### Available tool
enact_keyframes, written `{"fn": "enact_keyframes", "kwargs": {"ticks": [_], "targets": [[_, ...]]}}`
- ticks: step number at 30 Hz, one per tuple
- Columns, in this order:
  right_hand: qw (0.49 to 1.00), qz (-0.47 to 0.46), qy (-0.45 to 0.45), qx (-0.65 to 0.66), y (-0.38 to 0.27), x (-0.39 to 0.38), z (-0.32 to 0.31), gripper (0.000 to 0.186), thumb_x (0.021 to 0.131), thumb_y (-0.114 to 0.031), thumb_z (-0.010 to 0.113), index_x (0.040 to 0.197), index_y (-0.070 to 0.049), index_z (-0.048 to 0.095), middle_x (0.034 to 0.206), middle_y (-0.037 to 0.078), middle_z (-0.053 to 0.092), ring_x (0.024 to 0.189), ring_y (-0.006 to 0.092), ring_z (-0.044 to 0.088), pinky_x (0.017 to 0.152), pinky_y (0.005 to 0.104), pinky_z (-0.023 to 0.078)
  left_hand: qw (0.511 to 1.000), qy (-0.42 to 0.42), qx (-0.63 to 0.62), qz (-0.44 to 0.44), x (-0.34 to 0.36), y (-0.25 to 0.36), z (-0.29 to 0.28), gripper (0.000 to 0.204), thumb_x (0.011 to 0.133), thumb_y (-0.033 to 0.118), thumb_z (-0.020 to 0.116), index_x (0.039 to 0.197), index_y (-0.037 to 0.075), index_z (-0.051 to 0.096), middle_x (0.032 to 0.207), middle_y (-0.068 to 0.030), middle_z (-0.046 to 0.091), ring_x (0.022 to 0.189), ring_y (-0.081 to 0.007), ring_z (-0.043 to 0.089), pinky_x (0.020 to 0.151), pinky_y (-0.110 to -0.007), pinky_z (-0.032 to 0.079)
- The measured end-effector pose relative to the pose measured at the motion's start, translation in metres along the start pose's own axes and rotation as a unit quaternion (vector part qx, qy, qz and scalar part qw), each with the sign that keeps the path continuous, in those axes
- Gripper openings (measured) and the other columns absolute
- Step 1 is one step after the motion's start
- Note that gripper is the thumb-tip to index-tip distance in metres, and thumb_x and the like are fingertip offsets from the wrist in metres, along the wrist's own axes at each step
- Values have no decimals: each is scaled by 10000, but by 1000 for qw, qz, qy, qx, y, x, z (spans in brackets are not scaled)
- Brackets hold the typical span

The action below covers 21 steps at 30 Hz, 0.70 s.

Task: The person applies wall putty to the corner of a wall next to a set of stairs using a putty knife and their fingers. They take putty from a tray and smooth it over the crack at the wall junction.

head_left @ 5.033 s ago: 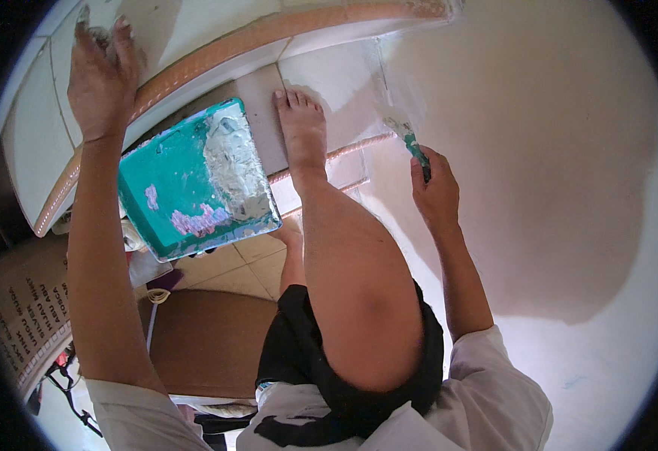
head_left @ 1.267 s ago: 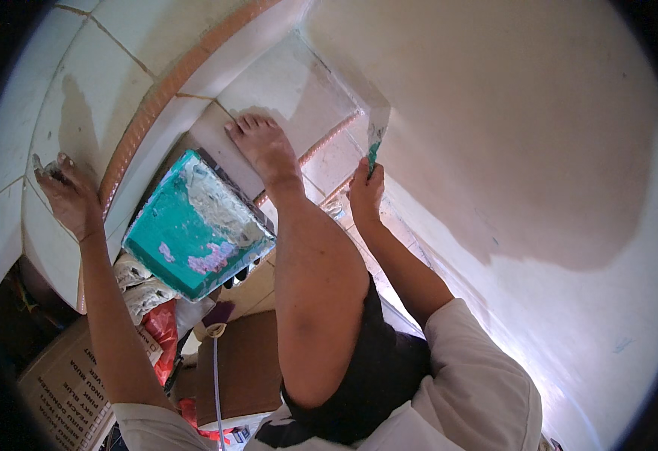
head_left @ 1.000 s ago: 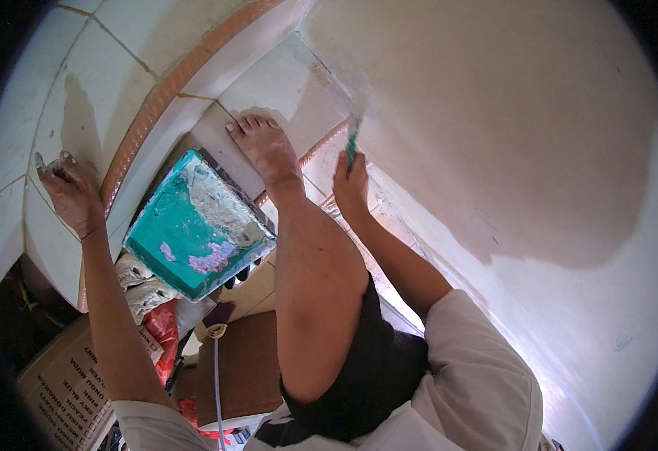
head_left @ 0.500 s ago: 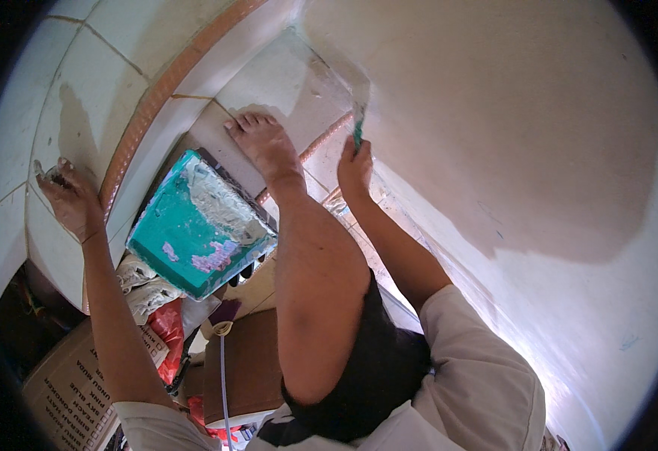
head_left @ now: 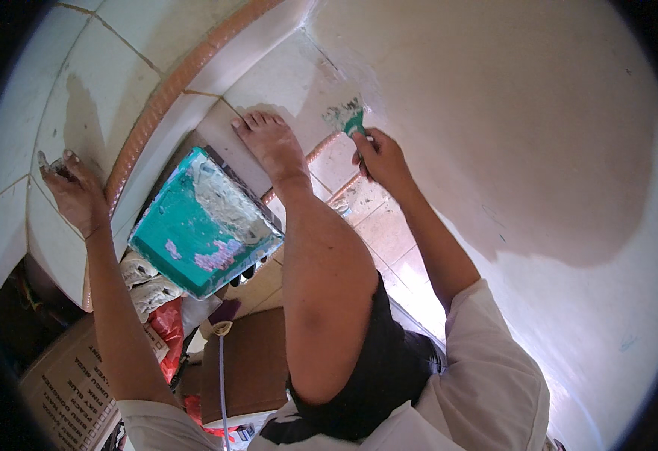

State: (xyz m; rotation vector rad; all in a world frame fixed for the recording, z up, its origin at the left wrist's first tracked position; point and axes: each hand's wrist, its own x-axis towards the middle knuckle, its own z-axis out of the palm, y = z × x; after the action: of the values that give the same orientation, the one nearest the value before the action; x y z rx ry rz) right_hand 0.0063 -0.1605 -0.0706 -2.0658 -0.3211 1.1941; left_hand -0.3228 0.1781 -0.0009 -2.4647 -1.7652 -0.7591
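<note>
My right hand [head_left: 384, 158] grips a putty knife [head_left: 351, 120] with a green handle. Its blade, smeared with whitish paste, is turned broad side to view, close to the wall's foot. Over the pale tiled step at the left is my left hand [head_left: 75, 188], with fingers apart and grey smears on the tips. Something dark shows between those fingers, too small to tell. Between my arms a teal plastic tray [head_left: 165, 229] sits tilted, with a mass of white paste [head_left: 227, 199] along its upper right side and pale pink patches lower down.
My bare foot [head_left: 272, 146] stands on a tiled step right of the tray. A whitish wall [head_left: 524, 150] with a large damp-looking patch fills the right. Below lie a printed cardboard box [head_left: 69, 387], a red plastic bag [head_left: 166, 338], folded cloth [head_left: 148, 289] and a brown box [head_left: 246, 361].
My right hand has moved right, away from the wall corner, and turned the putty knife so its blade shows broadside. My left hand has stayed nearly in place.
</note>
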Motion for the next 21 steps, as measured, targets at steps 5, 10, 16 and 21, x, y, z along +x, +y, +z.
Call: {"fn": "enact_keyframes", "kwargs": {"ticks": [5,10,16,21], "targets": [[997,16,-53,-59,-29,57,1,405,958,-335,512,869,39,639,664,106,640,441,147,560,406,301,453,1000,-19,-4,-20,0,8,-3,635,980,442,443,1375,-45,351,1250,-301,523,1082,-438,572,884,-457,490],[996,11,-58,-65,-34,88,11,413,953,-313,503,833,57,639,646,115,640,424,162,561,407,317,459,999,-29,-1,-29,0,11,-5,641,979,454,437,1380,-39,348,1263,-302,514,1094,-437,568,885,-461,487],[995,24,-44,-82,-26,107,6,423,931,-307,506,769,62,633,635,126,637,419,186,561,410,331,460,1000,0,-12,15,1,10,-2,615,978,417,471,1367,-49,366,1235,-297,536,1073,-428,581,873,-450,492],[993,71,-59,-77,-20,96,0,430,916,-297,504,732,73,620,621,136,622,437,198,564,404,338,455,1000,-2,-13,3,1,4,-2,597,976,389,488,1359,-55,375,1228,-299,541,1057,-428,587,868,-444,491]]}}
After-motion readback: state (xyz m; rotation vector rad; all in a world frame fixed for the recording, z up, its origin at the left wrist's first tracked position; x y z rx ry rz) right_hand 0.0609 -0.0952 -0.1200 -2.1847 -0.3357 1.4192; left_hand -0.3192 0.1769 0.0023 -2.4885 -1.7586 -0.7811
